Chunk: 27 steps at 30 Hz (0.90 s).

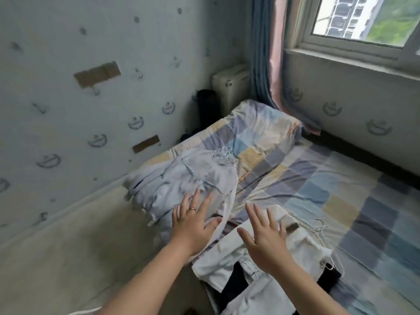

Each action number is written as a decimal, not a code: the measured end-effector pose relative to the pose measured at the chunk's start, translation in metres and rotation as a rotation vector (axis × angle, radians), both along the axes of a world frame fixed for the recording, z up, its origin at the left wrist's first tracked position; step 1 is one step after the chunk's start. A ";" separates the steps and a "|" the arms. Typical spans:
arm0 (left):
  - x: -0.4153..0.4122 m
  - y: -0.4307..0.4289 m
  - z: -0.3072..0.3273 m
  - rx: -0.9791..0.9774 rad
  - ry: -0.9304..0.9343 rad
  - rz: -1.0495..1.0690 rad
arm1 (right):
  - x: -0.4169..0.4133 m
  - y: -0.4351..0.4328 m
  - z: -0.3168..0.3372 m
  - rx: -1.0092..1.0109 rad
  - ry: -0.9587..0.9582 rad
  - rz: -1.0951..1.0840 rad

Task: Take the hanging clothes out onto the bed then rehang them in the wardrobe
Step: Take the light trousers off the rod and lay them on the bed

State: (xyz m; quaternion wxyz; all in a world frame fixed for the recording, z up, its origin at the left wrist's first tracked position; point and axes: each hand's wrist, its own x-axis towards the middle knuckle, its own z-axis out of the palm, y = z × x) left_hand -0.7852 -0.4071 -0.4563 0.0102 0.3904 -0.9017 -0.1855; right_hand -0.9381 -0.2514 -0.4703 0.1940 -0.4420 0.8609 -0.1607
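A pile of pale blue clothes (181,180) lies on the bed (341,189), its wire hanger hooks (223,154) bunched at the far end. Nearer me lies a second heap of white garments (302,246) over something dark, with thin hangers (322,226) sticking out on its right. My left hand (193,221) hovers spread over the near edge of the blue pile, a ring on one finger. My right hand (263,235) is spread above the white heap. Both hands have straight fingers and hold nothing.
The bed carries a checked blue, grey and beige sheet and a folded quilt (261,126) at its head. A patterned wall (68,98) runs along the left with a strip of floor (79,246) beside the bed. A curtain (268,53), window (363,19) and radiator (229,85) stand beyond.
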 end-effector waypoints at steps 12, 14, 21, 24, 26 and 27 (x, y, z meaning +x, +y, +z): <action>0.267 0.018 0.048 -0.153 0.072 0.726 | 0.215 -0.109 0.057 -0.161 0.073 0.711; 0.318 0.031 0.061 -0.189 0.086 0.816 | 0.265 -0.115 0.067 -0.191 0.082 0.808; 0.512 0.096 0.127 -0.399 0.118 1.081 | 0.456 -0.112 0.119 -0.370 0.045 1.167; 0.592 0.131 0.171 -0.534 0.132 1.160 | 0.544 -0.103 0.156 -0.496 0.032 1.306; 0.642 0.157 0.204 -0.637 0.106 1.217 | 0.600 -0.094 0.186 -0.600 0.021 1.390; 0.665 0.170 0.221 -0.690 0.085 1.244 | 0.627 -0.088 0.202 -0.655 0.013 1.431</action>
